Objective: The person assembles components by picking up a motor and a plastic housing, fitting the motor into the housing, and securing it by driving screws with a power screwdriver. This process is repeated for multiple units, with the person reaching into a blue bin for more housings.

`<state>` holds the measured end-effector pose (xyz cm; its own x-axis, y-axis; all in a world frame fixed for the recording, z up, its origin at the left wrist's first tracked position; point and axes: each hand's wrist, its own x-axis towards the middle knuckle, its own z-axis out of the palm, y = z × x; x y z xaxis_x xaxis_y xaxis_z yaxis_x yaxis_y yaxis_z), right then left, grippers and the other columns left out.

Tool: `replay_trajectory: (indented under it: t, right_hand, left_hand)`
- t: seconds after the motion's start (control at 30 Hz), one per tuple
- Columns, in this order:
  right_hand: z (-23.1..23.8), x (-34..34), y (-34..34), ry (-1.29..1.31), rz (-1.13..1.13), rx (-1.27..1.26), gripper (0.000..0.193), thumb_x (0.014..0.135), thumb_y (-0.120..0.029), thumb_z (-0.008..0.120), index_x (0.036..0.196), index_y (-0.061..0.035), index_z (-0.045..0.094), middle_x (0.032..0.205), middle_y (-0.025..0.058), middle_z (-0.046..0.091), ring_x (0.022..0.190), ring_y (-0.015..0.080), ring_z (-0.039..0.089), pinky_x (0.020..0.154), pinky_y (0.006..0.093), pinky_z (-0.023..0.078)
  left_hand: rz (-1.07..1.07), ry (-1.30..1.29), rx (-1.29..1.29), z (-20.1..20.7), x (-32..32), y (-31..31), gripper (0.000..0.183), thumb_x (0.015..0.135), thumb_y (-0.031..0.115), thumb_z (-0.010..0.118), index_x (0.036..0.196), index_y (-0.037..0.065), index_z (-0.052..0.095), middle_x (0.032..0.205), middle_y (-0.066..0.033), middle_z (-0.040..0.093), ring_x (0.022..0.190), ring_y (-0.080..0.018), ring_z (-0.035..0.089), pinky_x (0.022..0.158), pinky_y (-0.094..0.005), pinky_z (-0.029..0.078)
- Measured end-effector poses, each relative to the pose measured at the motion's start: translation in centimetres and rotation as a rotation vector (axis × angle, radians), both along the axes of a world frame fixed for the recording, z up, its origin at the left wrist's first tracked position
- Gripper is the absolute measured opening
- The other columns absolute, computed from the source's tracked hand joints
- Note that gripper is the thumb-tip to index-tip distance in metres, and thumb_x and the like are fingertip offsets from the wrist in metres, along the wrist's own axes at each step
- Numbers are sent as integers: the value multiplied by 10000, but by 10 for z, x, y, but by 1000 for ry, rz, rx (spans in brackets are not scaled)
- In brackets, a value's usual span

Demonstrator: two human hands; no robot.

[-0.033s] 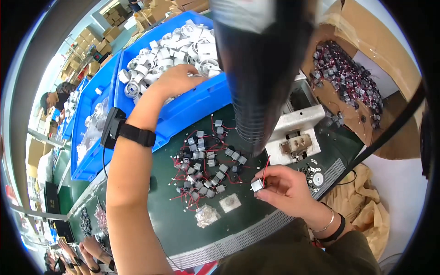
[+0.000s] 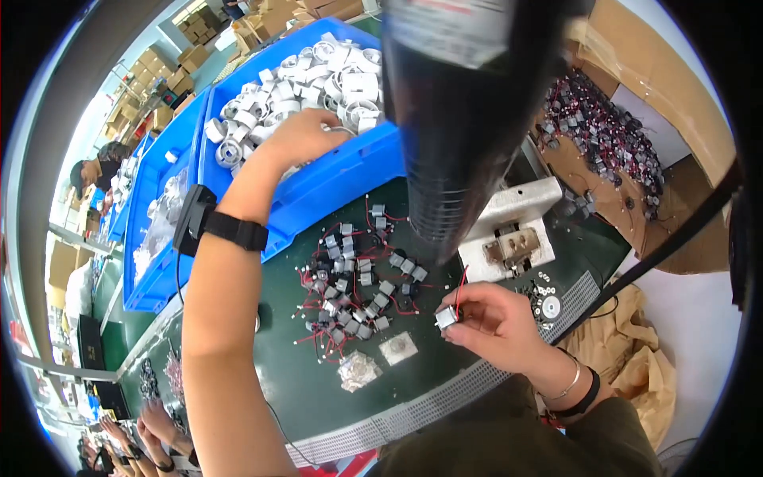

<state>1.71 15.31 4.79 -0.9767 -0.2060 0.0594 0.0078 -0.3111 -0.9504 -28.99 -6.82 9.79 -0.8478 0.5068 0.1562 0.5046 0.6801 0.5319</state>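
Note:
My right hand [image 2: 497, 330] pinches a small silver motor [image 2: 447, 317] with red wire between thumb and fingers, above the table's front part. My left hand [image 2: 302, 139] reaches over the near wall of a blue bin [image 2: 338, 179], in among white ring-shaped plastic parts [image 2: 278, 95]. Its fingers bend down there and the tips are hidden, so whether they grip a part is unclear. Between my arms, a loose heap of similar motors [image 2: 350, 286] with red wires lies on the green table [image 2: 310, 413].
A thick black column [image 2: 469, 119] hangs in front, beside a metal fixture [image 2: 513, 246]. Small washers [image 2: 544, 298] lie right of it. A carton [image 2: 664, 215] holds many wired motors. A second blue bin [image 2: 163, 230] stands left. Other people's hands [image 2: 151, 429] show at lower left.
The view has shifted slightly, with the black column further right. My left hand has drawn back a little to the left within the bin. My right hand keeps its hold on the motor.

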Motion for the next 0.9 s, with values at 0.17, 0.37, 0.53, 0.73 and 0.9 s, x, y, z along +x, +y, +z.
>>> replay_trajectory:
  t: [0.17,0.37,0.53,0.73,0.9]
  right_hand:
    - [-4,12,13,60,-3,-59,335,814,86,623,1130,37,523,1077,68,546,922,104,574,775,231,512]
    - [0,30,22,48,-47,-44,326,819,84,610,1125,31,508,1032,79,568,923,106,579,781,240,517]
    - [2,48,14,56,-103,-13,322,817,33,638,1117,30,521,978,101,605,822,151,621,729,288,536]
    - [-2,66,24,9,-147,19,312,810,55,635,1103,49,529,956,85,602,826,141,617,733,271,529]
    - [-9,59,33,13,-133,5,320,802,58,643,1103,41,536,1019,81,596,914,134,595,784,271,512]
  left_hand:
    - [342,34,405,39,40,-26,139,781,102,577,822,-4,656,713,-97,666,628,-131,639,599,-283,506]
    - [292,304,59,39,56,-35,360,838,248,649,1106,13,599,1064,-137,647,941,-207,619,795,-306,494]
    - [458,-21,-135,21,7,-18,1008,731,606,656,1414,-26,268,1339,-298,425,1262,-379,421,1031,-392,366]
    - [122,13,-420,0,-9,-49,865,693,598,686,1263,-25,497,1177,-281,565,1088,-365,569,933,-396,445]
    - [391,264,372,23,58,-39,697,707,441,757,1187,-21,551,1052,-180,641,968,-259,620,869,-331,477]
